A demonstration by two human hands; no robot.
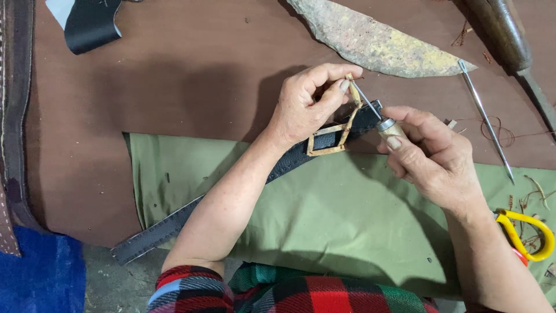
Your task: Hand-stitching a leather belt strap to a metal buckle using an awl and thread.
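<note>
A long black leather strap (pixel 174 223) runs from the lower left up to the middle of the view. A tan leather loop (pixel 330 139) is wrapped around its upper end. My left hand (pixel 307 104) pinches the top of that loop between thumb and fingers. My right hand (pixel 428 156) grips a wooden-handled awl (pixel 387 124); its thin metal point reaches up to the loop beside my left fingertips.
Green cloth (pixel 324 214) lies over a brown sheet (pixel 174 87). A felt-like pointed scrap (pixel 382 43) lies at the top, a long metal spike (pixel 486 119) and a wooden-handled tool (pixel 504 35) to the right. Yellow-handled scissors (pixel 530 235) are at the right edge, black leather (pixel 90 23) top left.
</note>
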